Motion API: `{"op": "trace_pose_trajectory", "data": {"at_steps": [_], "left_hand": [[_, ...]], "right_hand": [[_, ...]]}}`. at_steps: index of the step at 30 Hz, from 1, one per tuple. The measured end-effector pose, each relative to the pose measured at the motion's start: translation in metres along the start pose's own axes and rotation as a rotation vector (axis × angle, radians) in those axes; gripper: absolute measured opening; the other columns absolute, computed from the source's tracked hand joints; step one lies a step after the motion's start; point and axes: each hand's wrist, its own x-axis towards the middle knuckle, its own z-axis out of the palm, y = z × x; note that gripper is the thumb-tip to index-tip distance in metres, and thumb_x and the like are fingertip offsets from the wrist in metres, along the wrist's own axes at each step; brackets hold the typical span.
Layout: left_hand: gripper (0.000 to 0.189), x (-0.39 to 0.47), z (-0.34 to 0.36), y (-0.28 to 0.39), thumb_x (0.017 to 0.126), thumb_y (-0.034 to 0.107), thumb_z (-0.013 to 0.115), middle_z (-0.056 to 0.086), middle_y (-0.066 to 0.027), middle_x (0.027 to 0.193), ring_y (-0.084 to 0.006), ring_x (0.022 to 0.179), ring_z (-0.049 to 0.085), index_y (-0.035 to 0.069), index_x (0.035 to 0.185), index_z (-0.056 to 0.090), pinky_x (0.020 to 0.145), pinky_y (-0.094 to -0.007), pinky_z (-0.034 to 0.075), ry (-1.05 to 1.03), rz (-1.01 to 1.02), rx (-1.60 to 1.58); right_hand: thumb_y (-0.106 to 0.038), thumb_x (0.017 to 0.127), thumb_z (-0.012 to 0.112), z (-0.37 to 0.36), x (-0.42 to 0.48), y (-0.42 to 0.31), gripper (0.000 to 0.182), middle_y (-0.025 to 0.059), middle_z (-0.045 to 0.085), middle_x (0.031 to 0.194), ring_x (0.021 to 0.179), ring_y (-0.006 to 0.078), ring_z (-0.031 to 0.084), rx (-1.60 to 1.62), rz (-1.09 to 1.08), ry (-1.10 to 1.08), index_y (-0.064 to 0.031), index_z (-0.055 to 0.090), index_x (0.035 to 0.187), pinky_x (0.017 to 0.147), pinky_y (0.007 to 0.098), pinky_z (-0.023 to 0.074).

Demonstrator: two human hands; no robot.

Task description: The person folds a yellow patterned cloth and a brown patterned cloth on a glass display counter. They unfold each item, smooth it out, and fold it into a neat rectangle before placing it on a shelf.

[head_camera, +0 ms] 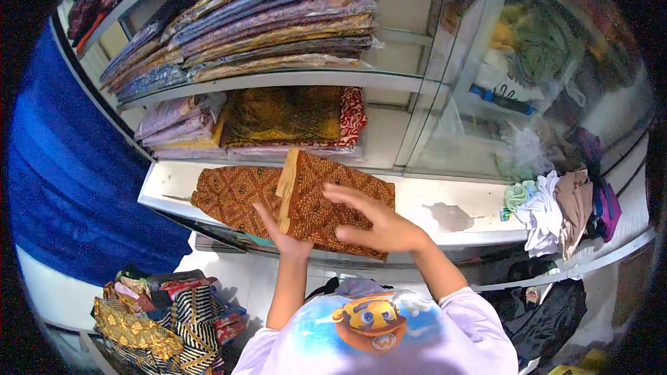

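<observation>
A brown batik cloth (338,192) with a dark diamond pattern and a pale tan border lies across the white ledge of the display case in front of me. Its right portion is folded over, and the border runs along the fold's left side. My left hand (292,242) grips the cloth at its near edge. The thumb points up along the left portion, while the other fingers are hidden beneath the folded layer. Over the right portion, my right hand (380,221) is spread with fingers apart, slightly blurred; whether it touches the fabric I cannot tell.
Plastic-wrapped folded fabrics (281,21) fill the upper shelf, with more batik (286,114) below. Glass sliding panels (443,130) stand at right. Bunched garments (552,208) sit at the ledge's right end. A blue curtain (78,166) hangs left, above a heap of cloths (167,317).
</observation>
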Motion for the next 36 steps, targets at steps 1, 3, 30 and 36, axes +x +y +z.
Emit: {"op": "trace_pose_trajectory", "data": {"at_steps": [1, 3, 30, 36], "left_hand": [[0.068, 0.002, -0.010, 0.003, 0.084, 0.061, 0.039, 0.054, -0.0104, 0.116, -0.0260, 0.104, 0.054, 0.006, 0.124, 0.046, 0.087, -0.0419, 0.045, 0.029, 0.007, 0.026], [0.059, 0.013, -0.041, 0.005, 0.086, 0.052, 0.042, 0.055, -0.0126, 0.117, -0.0285, 0.103, 0.054, 0.006, 0.122, 0.048, 0.088, -0.0442, 0.044, 0.082, 0.006, 0.075], [0.039, 0.038, -0.062, 0.067, 0.084, 0.007, 0.047, 0.047, -0.0172, 0.127, -0.0317, 0.120, 0.043, 0.004, 0.123, 0.048, 0.107, -0.0504, 0.005, -0.267, 0.341, 1.871], [0.048, 0.027, -0.054, 0.051, 0.079, 0.028, 0.064, 0.058, -0.0185, 0.110, -0.0326, 0.098, 0.054, 0.001, 0.116, 0.052, 0.095, -0.0421, 0.030, -0.324, 0.447, 2.001]], "right_hand": [[-0.030, 0.082, 0.062, 0.002, -0.010, 0.002, 0.067, 0.0143, 0.023, 0.144, 0.128, 0.0293, 0.032, -0.266, -0.023, -0.011, -0.0148, 0.028, 0.138, 0.104, 0.0409, 0.0282], [-0.028, 0.078, 0.064, 0.016, -0.033, 0.008, 0.069, 0.0149, 0.020, 0.145, 0.131, 0.0315, 0.024, -0.431, 0.091, 0.068, -0.0176, 0.029, 0.138, 0.105, 0.0465, 0.0219], [-0.014, 0.086, 0.043, 0.046, -0.055, 0.064, 0.034, 0.0100, 0.040, 0.136, 0.130, 0.0244, 0.032, -0.664, 0.293, 0.694, -0.0093, 0.055, 0.117, 0.105, 0.0579, 0.0059], [-0.045, 0.087, 0.044, 0.051, -0.025, 0.080, 0.049, 0.0137, 0.032, 0.140, 0.132, 0.0304, 0.026, -0.934, 0.499, 0.494, -0.0178, 0.047, 0.128, 0.104, 0.0598, 0.0060]]}}
